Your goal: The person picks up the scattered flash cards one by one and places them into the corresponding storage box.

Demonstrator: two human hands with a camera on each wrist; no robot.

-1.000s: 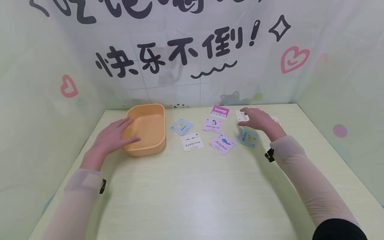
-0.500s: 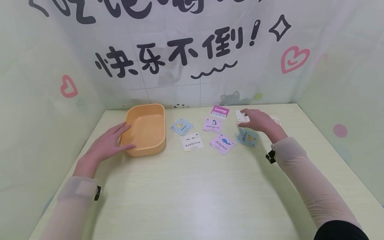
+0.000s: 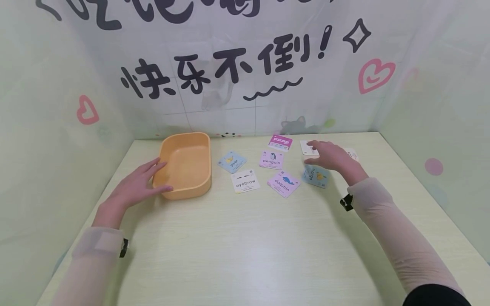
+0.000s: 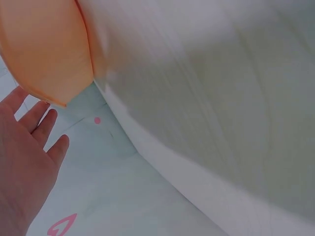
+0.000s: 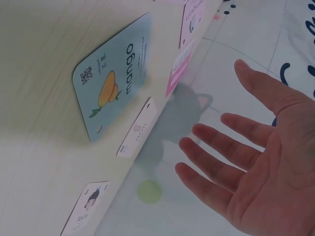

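Observation:
My left hand (image 3: 132, 185) is at the left rim of an orange tray (image 3: 191, 192), fingers loosely spread, fingertips and thumb overlapping its edge. In the left wrist view the straight fingers (image 4: 45, 127) lie right by the tray's wall (image 4: 49, 39). Over the cards at the back right hovers my right hand (image 3: 331, 157), fingers apart and holding nothing. Closest to it are a blue mango card (image 3: 315, 176) and a white card (image 3: 308, 147), partly covered by the fingers. The right wrist view also shows a white face card (image 5: 86, 209).
Left of the right hand lie a dolphin card (image 3: 284, 183), a penguin card (image 3: 271, 160), a magenta card (image 3: 280, 143), an eyebrow card (image 3: 245, 181) and a pear card (image 3: 232, 162). A printed cloth wall (image 3: 222, 106) closes the table's back and sides.
My left hand has drawn back to the left and nearer, from over the tray's inside to its rim. The right hand has barely shifted. Tray and cards stay in place.

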